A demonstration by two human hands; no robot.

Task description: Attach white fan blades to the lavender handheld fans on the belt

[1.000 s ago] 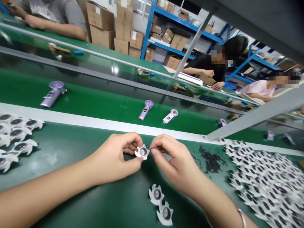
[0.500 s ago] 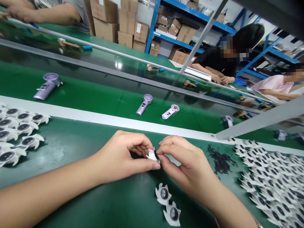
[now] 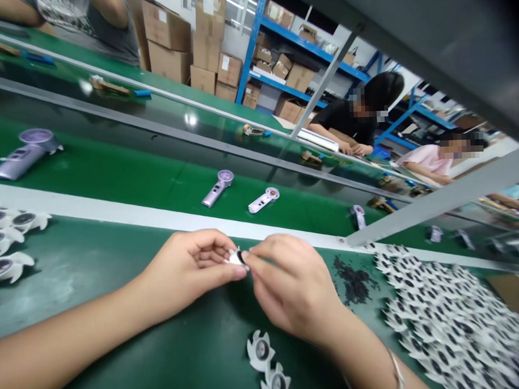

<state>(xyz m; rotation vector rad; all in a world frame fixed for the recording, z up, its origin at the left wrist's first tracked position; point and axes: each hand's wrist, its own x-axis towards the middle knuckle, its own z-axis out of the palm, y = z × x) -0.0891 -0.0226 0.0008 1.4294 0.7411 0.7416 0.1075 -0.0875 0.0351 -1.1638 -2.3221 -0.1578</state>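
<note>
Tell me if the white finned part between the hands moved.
Yes, away from the person: the white part sits nearer the white rail, farther from the two parts.

White finned part [image 3: 235,258] mostly hidden between left hand [image 3: 189,270] and right hand [image 3: 292,290], its dark centre barely showing, and can't tell whether the right fingertips [image 3: 248,261] grip it or something smaller. Lower finned part [image 3: 276,384] cut off by bottom edge, stack of finned parts [image 3: 442,318] runs off right side, left group of finned parts [image 3: 3,243] cut by left edge, seated co-worker [image 3: 104,29] cut by top edge. Dark pile of small pieces [image 3: 354,281] too small to tell individually, same for small items on far belt [image 3: 110,85].
</note>
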